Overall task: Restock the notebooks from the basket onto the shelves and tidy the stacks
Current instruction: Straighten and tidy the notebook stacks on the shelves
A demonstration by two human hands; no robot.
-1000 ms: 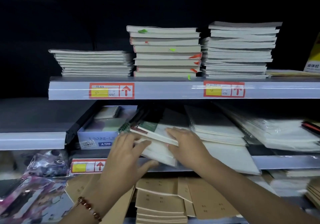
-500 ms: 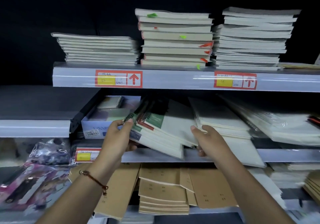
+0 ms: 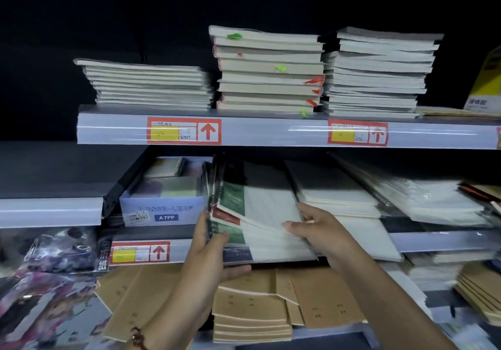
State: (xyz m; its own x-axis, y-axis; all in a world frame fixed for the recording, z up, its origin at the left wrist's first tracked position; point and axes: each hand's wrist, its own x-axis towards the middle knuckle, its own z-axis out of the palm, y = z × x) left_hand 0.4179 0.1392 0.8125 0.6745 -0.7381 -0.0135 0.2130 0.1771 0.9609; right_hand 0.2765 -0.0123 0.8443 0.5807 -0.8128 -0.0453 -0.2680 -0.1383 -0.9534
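Observation:
A slanted stack of spiral notebooks (image 3: pixel 260 208) with green, red and white covers lies on the middle shelf (image 3: pixel 433 241). My left hand (image 3: pixel 214 252) grips its left, spiral-bound edge, thumb under the bottom notebook. My right hand (image 3: pixel 317 230) holds the stack's right front corner, fingers on top and thumb at the edge. Right of them lies another white spiral notebook stack (image 3: pixel 336 195). The basket is out of view.
The top shelf (image 3: pixel 257 130) carries three stacks of grey-white notebooks (image 3: pixel 271 70). A blue loose-leaf box (image 3: pixel 162 206) stands left of my hands. Brown kraft notebooks (image 3: pixel 252 309) fill the shelf below. Wrapped patterned items (image 3: pixel 48 295) lie at the lower left.
Both hands shifted along the spiral notebook stack: the left slid down to grip its left edge, the right came onto its right front corner. The stack now sits squarer. The camera moved closer.

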